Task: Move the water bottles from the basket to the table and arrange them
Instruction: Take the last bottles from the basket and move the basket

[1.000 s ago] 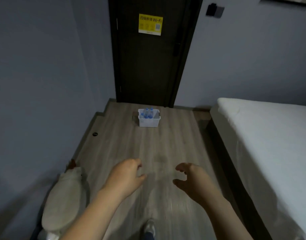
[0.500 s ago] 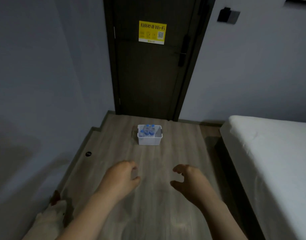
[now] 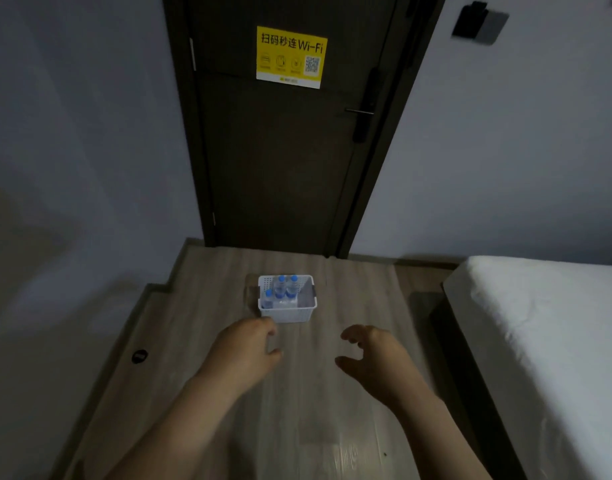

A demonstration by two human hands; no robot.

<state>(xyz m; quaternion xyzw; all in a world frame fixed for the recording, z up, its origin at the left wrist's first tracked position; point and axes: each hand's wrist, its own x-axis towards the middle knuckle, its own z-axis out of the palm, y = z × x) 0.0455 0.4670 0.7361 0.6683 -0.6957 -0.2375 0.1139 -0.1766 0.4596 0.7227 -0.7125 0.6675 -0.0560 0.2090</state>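
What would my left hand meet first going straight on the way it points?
Probably the white plastic basket, near its front left corner; the left hand points there, though depth is unclear.

Dim and bluish-grey throughout. Brightest on the white bed (image 3: 547,341) at right; faint glare on the near floor (image 3: 335,455). Soft shadows across the left wall (image 3: 72,168). Grainy, soft on the far water bottles (image 3: 286,289); bowed along the door frame (image 3: 190,150).
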